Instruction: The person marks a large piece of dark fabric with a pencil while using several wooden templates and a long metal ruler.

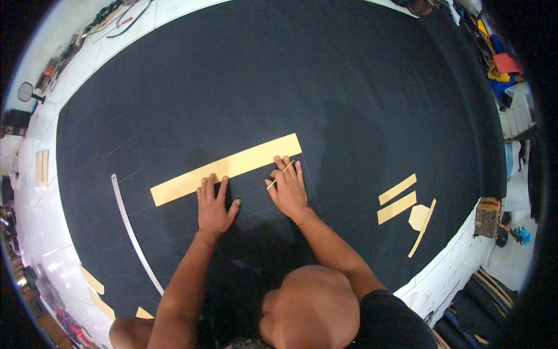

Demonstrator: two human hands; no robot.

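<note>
— What is there left of the long tan strip [244, 163]?
— A curved white ruler [129, 230], bending down past its left end on the black cloth [250, 75].
— And the strip itself?
— It lies flat on that cloth at a slant, its right end farther from the person.
— Where is the left hand [215, 206]?
— Near the strip's middle, palm down, fingertips on it, fingers slightly apart, thumb spread below the lower edge.
— The right hand [288, 189]?
— Near the strip's right end, fingertips at its lower edge, a thin yellow stick [289, 166] caught between the fingers.
— Farther over?
— Well right of the strip, two short tan strips [397, 189] lie side by side; just past them, a many-sided tan piece [417, 217] meets a narrow tan strip [425, 227].
</note>
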